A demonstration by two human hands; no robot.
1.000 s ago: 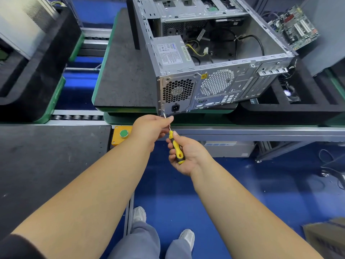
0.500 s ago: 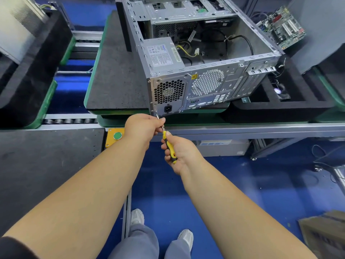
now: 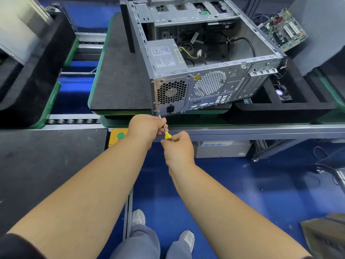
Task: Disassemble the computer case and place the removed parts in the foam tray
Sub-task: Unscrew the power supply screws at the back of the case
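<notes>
Two bare hands meet at the near lower corner of the computer case point(image 3: 205, 71), which lies on its side on a dark mat point(image 3: 119, 71) on the table. The case is bare grey metal with its upper side panel off, so the inside shows: a silver power supply point(image 3: 165, 55) with a white label in the near left corner, loose black and yellow cables point(image 3: 188, 52), and a drive cage point(image 3: 186, 14) at the far end. Its rear panel faces the person, with a honeycomb fan grille, a round perforated vent, a yellow warning sticker and a black power socket point(image 3: 170, 108).

The right hand point(image 3: 179, 150) is clenched around the yellow handle of a screwdriver point(image 3: 165, 130); the metal shaft runs up and left to the panel's bottom left corner. The left hand point(image 3: 146, 128) pinches the shaft just above the handle.

Just right of the case sits a black foam tray point(image 3: 280, 107) holding a small fan point(image 3: 280, 92). Behind it, a green circuit board point(image 3: 281, 29) stands tilted.
</notes>
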